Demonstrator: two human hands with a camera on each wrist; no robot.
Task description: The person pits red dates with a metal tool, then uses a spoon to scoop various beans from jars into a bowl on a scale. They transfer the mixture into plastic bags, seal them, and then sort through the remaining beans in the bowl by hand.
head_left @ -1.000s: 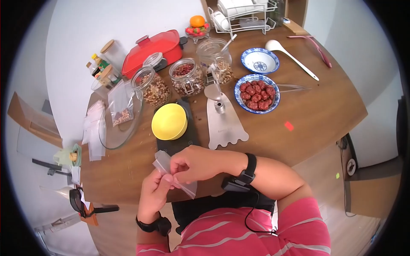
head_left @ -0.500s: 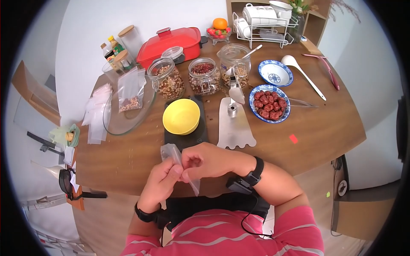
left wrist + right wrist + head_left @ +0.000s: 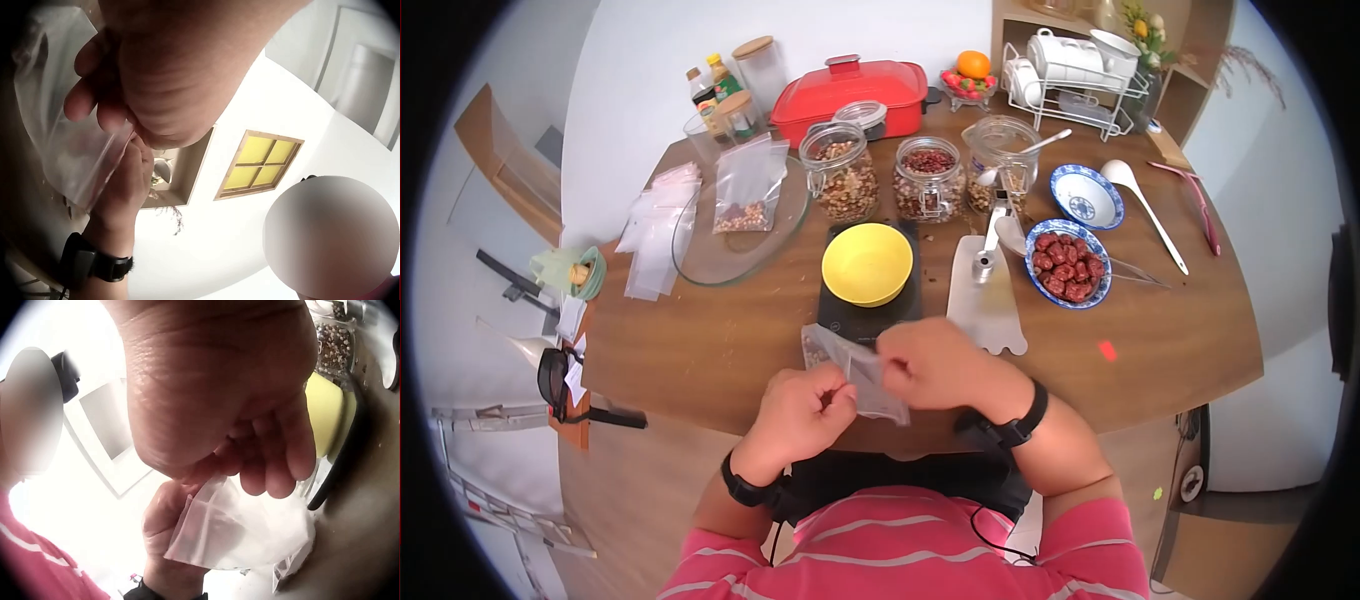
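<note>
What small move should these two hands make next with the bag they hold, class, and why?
Probably ease the right hand slightly away from the left hand to straighten the bag. Both hands hold it, close together, and it looks creased; the views don't settle whether it is sealed, so a flatter bag should be easier to check.

1. Plastic bag [image 3: 860, 378]: clear, thin and creased, with whitish glare along its folds.
2. State: one edge pinched by the fingers of the left hand [image 3: 805, 408] and right hand [image 3: 935, 362], a stretch of film spanning between them; whether its mouth is open cannot be told.
3. Pose: slanting, held above the desk [image 3: 720, 375] near its front edge.
</note>
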